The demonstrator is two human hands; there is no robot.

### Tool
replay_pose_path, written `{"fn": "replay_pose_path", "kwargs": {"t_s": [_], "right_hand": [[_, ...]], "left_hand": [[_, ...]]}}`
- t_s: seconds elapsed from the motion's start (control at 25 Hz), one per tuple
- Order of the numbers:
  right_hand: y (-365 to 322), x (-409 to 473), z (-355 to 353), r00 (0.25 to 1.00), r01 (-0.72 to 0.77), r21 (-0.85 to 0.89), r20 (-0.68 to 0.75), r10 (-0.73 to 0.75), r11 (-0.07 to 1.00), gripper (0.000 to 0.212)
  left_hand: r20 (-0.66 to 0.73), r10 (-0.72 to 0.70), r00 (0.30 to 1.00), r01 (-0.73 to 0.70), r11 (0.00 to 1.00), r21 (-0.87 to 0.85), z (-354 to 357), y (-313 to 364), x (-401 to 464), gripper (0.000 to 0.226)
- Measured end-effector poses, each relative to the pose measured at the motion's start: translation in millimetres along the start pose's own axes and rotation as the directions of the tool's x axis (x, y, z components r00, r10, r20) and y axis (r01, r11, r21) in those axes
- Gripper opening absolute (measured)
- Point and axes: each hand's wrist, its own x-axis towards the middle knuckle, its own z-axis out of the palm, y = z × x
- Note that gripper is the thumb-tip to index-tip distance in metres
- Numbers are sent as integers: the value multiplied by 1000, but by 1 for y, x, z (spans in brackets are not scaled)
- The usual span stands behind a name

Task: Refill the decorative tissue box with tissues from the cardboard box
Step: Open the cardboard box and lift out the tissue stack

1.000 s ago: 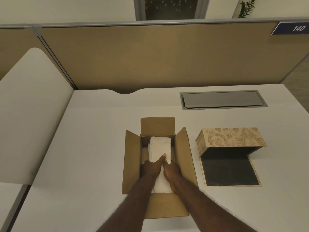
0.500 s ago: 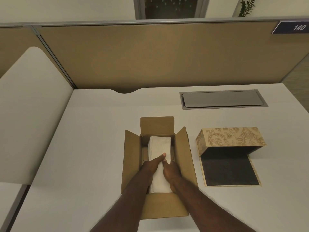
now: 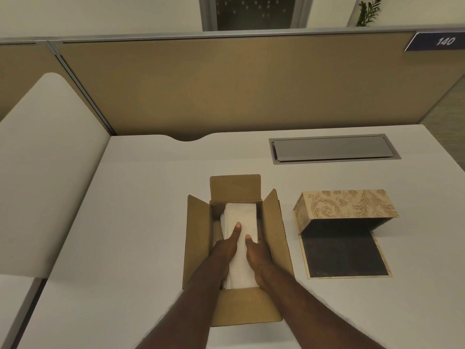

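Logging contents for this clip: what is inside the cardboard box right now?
Inside the cardboard box is a white tissue stack, gripped by the left hand and right hand at its sides. The box floor and stack depth are hidden.

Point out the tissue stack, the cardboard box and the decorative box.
tissue stack (image 3: pixel 241 217), head view, bare top sheet.
cardboard box (image 3: pixel 235 188), head view, far flap.
decorative box (image 3: pixel 347 204), head view, patterned side.

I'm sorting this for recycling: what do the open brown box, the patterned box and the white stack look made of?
Brown box: plain matte cardboard, with raw folded flaps. Patterned box: probably rigid board wrapped in printed paper, dark lining inside. White stack: soft layered tissue paper, both hands on it.
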Motion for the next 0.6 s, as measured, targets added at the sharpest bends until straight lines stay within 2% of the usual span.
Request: {"fn": "replay_pose_path", "kwargs": {"t_s": [0.12,0.32,0.6], "right_hand": [[-1,-5,-3,999,-12,19,32,11,1000,60],[-5,-16,-8,999,-12,100,51,7,995,58],[-9,-33,-12,996,87,36,3,-87,996,49]], "left_hand": [[2,18,1000,-18,1000,20,-2,2,-4,91],[23,48,999,-47,998,-45,-4,2,-11,88],[101,135,986,-118,980,-157,-8,4,-27,69]]}}
